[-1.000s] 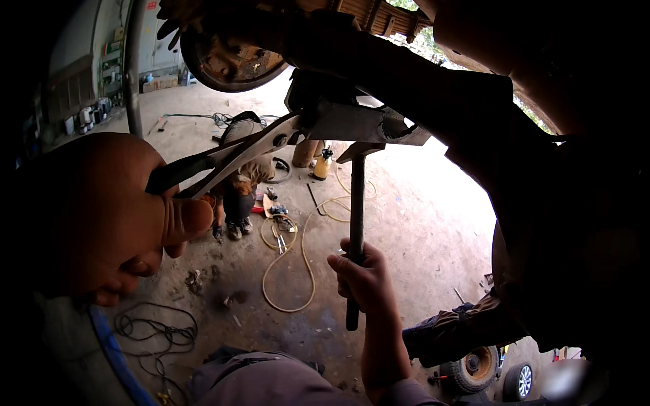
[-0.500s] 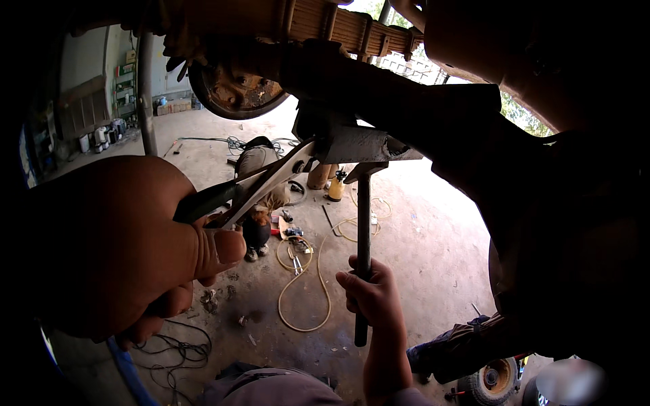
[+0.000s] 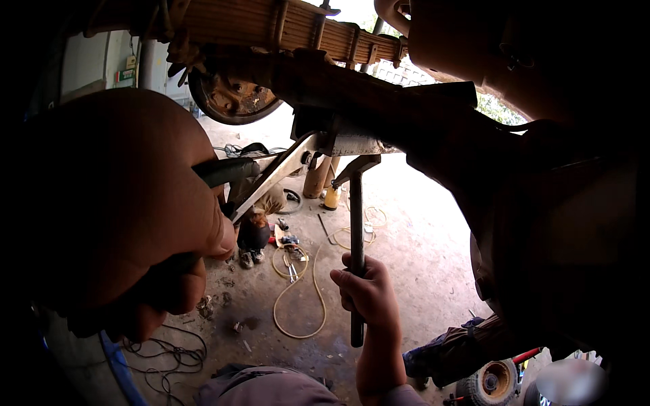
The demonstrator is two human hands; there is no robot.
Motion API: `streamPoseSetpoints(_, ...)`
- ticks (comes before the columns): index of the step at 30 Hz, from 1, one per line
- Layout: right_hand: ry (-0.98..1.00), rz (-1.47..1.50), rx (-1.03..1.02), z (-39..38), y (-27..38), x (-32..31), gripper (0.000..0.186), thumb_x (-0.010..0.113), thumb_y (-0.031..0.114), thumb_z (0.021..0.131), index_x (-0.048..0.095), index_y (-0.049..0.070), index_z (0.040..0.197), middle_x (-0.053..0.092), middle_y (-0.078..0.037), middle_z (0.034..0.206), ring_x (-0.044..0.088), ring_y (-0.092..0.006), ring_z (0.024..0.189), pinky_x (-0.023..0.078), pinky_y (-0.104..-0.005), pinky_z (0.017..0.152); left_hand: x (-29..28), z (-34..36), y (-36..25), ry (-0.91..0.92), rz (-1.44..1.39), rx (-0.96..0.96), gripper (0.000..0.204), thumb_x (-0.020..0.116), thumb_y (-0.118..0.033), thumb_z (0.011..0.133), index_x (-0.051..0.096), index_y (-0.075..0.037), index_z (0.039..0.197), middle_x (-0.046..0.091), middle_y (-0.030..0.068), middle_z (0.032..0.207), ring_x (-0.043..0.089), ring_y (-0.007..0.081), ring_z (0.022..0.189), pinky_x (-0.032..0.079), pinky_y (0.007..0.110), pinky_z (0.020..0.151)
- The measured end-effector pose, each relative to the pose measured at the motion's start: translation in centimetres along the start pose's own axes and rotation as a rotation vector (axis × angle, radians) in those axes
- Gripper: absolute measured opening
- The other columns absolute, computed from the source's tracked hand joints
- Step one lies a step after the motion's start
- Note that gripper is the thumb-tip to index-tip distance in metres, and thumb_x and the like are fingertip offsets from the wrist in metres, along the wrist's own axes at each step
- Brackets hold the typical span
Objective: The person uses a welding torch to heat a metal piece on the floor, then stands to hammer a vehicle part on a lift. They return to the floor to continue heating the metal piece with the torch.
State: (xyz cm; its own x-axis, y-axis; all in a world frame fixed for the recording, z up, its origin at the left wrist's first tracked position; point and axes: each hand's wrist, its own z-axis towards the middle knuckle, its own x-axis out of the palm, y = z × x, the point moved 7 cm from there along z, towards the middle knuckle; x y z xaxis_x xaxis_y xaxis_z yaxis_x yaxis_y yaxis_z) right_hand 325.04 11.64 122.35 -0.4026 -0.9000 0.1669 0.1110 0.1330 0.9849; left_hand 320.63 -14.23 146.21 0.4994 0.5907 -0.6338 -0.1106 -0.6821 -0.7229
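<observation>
My left hand point(image 3: 145, 210) is closed round a pair of large pliers point(image 3: 288, 168) with a dark grip on one handle. The pliers' jaws reach to a grey metal piece point(image 3: 357, 144) under the dark axle housing point(image 3: 386, 101); shadow hides how they bite. In my right hand point(image 3: 369, 287) is a hammer point(image 3: 357, 230), its fingers wrapped round the lower handle. The handle stands nearly upright, and the tilted head lies just beneath the metal piece. Whether the two touch I cannot tell.
Leaf springs point(image 3: 311, 30) and a rusty wheel hub point(image 3: 237, 95) are above. Below, a person point(image 3: 254, 230) is bent over beside tools. A yellow hose point(image 3: 321, 298), a yellow bottle point(image 3: 332, 196) and dark cables point(image 3: 172, 358) lie or stand on the floor. A tyre point(image 3: 491, 382) is at lower right.
My left hand has risen with the pliers. The hammer head has tilted and moved slightly away from the metal piece. The whole view has shifted a little.
</observation>
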Motion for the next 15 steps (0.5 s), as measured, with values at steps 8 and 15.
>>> streamPoseSetpoints(8, -0.019, -0.074, -0.041, 0.0, 0.2, 0.4, 0.026, 0.072, 0.003, 0.09, 0.055, -0.002, 0.11, 0.05, 0.003, 0.063, 0.042, -0.0036, 0.045, 0.031, -0.023, 0.039, -0.4, 0.4, 1.3, -0.007, 0.024, 0.018, 0.042, 0.062, -0.039, 0.097, 0.056, 0.003, 0.099, 0.056, 0.0078, 0.06, 0.054, 0.0152, 0.042, 0.045, 0.029, 0.039)
streamPoseSetpoints(15, -0.058, -0.067, -0.02, -0.1, -0.3, 0.8, 0.024, 0.071, 0.001, 0.089, 0.055, -0.002, 0.107, 0.048, 0.004, 0.062, 0.04, -0.0029, 0.044, 0.028, -0.0225, 0.038, -1.1, 2.5, 3.7, 0.025, 0.03, 0.058, 0.043, 0.061, -0.038, 0.097, 0.056, 0.004, 0.101, 0.057, 0.0087, 0.059, 0.055, 0.0158, 0.041, 0.045, 0.029, 0.038)
